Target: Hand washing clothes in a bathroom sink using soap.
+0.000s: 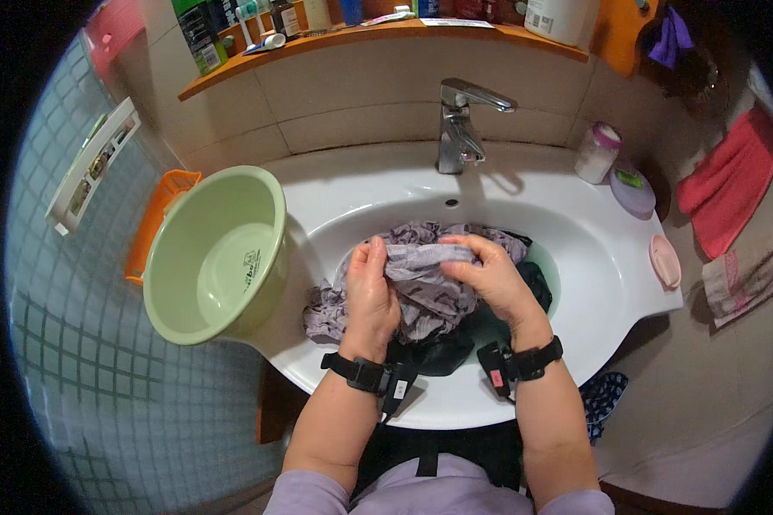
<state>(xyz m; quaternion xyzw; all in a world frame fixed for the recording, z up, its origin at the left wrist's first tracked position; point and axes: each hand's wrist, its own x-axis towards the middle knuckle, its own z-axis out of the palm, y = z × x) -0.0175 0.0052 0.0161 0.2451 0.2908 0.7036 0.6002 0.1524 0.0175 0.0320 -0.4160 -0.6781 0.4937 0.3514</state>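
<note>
Both hands are over a white washbasin (605, 257), holding a wet lilac patterned garment (425, 302) by its band. My left hand (370, 293) pinches the band's left end between thumb and fingers. At the band's right end, my right hand (493, 277) grips with its thumb below and fingers above. The rest of the garment hangs and bunches in the basin, spilling over its left slope. Dark cloth (534, 283) lies beneath it in greenish water (547, 254). A strap with a small black device is on each wrist.
A pale green plastic basin (216, 257) stands at the left, overlapping an orange basket (154, 225). Behind the bowl rises a chrome faucet (457, 129). A purple-lidded jar (598, 153), a lilac soap box (632, 192) and a pink soap dish (665, 261) sit at right. A wooden shelf (386, 35) holds toiletries.
</note>
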